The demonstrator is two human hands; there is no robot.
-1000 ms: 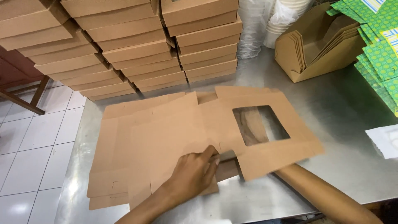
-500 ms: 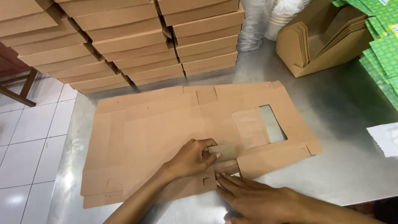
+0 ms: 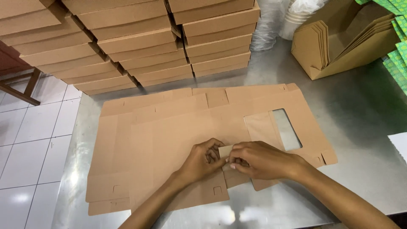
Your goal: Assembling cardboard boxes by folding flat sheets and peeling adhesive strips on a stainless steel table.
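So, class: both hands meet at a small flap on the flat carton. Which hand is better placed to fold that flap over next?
Probably the right hand: its fingertips already pinch the flap, while the left hand presses the carton beside it.

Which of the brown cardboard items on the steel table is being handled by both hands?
The flat cardboard blank with the window cutout, lying unfolded at the front of the table. The left hand and right hand pinch its small flap; the stacked boxes behind are untouched.
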